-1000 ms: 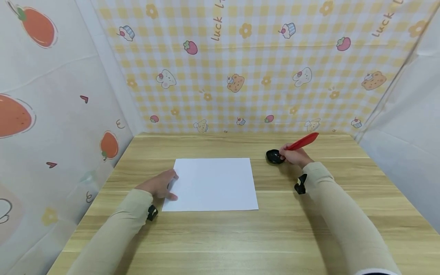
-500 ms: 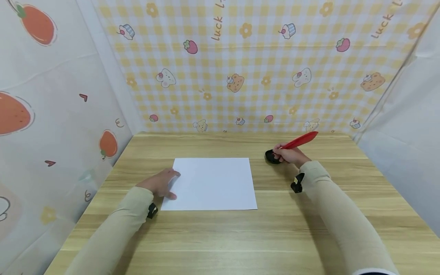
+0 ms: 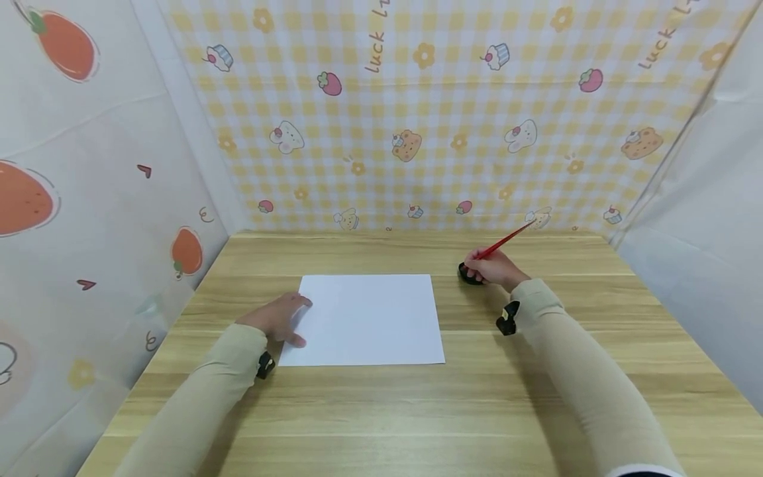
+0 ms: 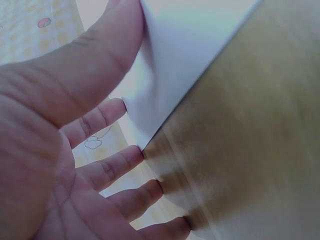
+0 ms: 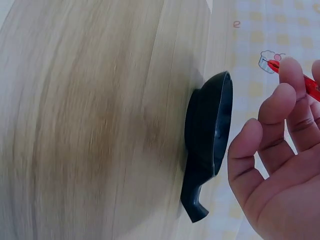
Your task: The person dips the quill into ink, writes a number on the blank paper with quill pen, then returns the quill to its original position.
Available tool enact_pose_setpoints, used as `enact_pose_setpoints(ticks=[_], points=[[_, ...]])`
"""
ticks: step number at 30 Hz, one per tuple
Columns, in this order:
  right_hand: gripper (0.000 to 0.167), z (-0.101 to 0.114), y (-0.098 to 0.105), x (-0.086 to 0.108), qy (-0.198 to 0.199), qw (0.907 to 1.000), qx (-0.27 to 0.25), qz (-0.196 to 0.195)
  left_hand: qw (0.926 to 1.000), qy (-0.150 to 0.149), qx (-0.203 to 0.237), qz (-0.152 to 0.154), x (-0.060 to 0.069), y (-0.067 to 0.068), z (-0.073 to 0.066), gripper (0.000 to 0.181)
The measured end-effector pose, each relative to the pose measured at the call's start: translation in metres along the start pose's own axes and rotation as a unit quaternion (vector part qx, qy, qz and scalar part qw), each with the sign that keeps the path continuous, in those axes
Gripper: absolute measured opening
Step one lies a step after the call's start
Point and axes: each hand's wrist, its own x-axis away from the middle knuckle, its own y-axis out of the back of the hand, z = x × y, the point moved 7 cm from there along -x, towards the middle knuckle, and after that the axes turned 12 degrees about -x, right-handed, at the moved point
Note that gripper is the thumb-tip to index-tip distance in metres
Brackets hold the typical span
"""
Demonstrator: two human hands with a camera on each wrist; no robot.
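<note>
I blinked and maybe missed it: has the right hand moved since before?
Yes, left: in the head view, the right hand is now closer to the white paper, which stayed put.

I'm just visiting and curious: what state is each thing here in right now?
White sheet: blank where visible, lying on the table.
Left hand: fingers spread, touching the sheet's left edge.
Black dish: resting on the table, partly hidden by the right hand in the head view.
Right hand: fingers bent, holding the red pen.
Red pen: slanted; the end seen in the right wrist view is clear of the dish.
</note>
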Motion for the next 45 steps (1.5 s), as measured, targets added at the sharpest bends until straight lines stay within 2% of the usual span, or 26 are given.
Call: enact_pose_setpoints(ticks=[4,8,16,21,26,33,40,45], points=[[0.016,0.002,-0.006,-0.001,0.005,0.9998,-0.018,-0.002,1.0000,0.000,0.000,-0.001,0.001,0.000,-0.002,0.080],[0.012,0.005,-0.015,-0.001,0.008,0.9988,-0.045,0.016,1.0000,-0.002,0.001,-0.002,0.001,0.001,-0.003,0.079],[0.015,0.009,-0.035,-0.004,-0.008,0.9961,-0.072,0.049,0.9996,-0.027,-0.009,-0.002,0.002,0.003,-0.007,0.075],[0.022,0.011,-0.046,-0.006,-0.017,0.9952,-0.077,0.057,0.9999,-0.010,-0.003,0.007,0.002,0.004,-0.008,0.077],[0.015,0.012,-0.056,-0.009,-0.022,0.9936,-0.086,0.070,0.9997,0.012,0.013,0.017,-0.001,0.004,-0.007,0.084],[0.013,0.012,-0.069,-0.011,-0.030,0.9935,-0.092,0.059,0.9995,-0.004,-0.016,0.027,-0.004,0.005,-0.013,0.086],[0.012,0.014,-0.085,-0.016,-0.035,0.9927,-0.092,0.070,0.9986,0.000,-0.034,0.040,-0.005,0.006,-0.016,0.084],[0.011,0.010,-0.097,-0.021,-0.048,0.9917,-0.098,0.068,0.9985,0.018,-0.023,0.046,-0.006,0.004,-0.014,0.087]])
